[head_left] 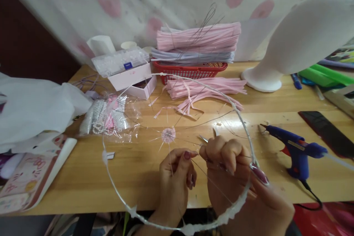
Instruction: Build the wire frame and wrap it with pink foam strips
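Note:
A large thin hoop (243,121), wrapped in white with whitish lumps along its lower edge, surrounds both hands. Near its middle is a small pink round piece (168,135), with thin wires spreading from it like spokes. My left hand (177,177) is closed, thumb and forefinger pinching a thin wire below and right of that piece. Closed at the hoop's right side, my right hand (232,169) has its thumb against the rim and the other fingers curled. Metal scissor tips (204,139) show just beyond its knuckles; whether it holds the scissors is hidden.
A blue glue gun (295,145) and a dark phone (326,132) lie right. Behind are pink pipe cleaners (207,87), a red basket (190,72) and a white mannequin stand (261,79). Bagged pearl beads (107,114) and a pale box (131,77) are left.

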Demonstrator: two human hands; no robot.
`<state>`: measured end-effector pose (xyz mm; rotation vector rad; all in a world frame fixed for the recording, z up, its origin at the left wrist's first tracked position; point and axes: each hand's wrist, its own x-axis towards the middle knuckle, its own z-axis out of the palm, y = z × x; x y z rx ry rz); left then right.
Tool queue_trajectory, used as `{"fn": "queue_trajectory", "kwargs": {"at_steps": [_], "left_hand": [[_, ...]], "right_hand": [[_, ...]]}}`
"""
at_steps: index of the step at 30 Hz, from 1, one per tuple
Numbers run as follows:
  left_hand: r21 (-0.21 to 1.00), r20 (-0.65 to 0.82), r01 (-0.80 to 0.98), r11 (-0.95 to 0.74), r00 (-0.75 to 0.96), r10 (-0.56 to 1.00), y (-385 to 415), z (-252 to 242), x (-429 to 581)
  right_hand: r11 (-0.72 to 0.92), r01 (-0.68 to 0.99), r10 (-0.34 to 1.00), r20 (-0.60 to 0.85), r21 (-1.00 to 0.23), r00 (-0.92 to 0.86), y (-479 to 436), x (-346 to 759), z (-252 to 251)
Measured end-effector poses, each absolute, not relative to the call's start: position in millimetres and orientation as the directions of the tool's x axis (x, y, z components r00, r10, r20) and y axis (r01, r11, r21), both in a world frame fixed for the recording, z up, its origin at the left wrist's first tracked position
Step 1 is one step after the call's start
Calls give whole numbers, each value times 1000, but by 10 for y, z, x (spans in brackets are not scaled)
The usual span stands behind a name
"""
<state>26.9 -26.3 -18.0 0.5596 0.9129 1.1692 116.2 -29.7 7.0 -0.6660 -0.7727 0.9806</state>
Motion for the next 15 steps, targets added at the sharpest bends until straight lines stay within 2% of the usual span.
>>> {"fn": "queue_trajectory", "kwargs": {"at_steps": [3, 5, 7, 9, 11, 15], "left_hand": [[663, -350, -642, 385, 188, 918, -212, -155, 272], [633, -346, -661, 403, 225, 911, -196, -149, 228], [631, -343, -646, 429, 264, 901, -200, -156, 151], [665, -370, -577, 474, 297, 881, -217, -158, 46], [732, -420, -452, 509, 289, 860, -237, -136, -75], [851, -437, -259, 456, 132, 890, -240, -77, -316]], "right_hand": [[482, -420, 865, 342, -769, 366, -263, 1166, -7], [443, -429, 882, 296, -787, 367, -298, 1161, 66], [322, -457, 921, 162, -829, 355, -358, 1155, 193], [277, -469, 928, 107, -838, 357, -409, 1157, 304], [275, -459, 930, 113, -845, 350, -432, 1171, 361], [273, -432, 941, 145, -860, 305, -414, 1211, 372]]}}
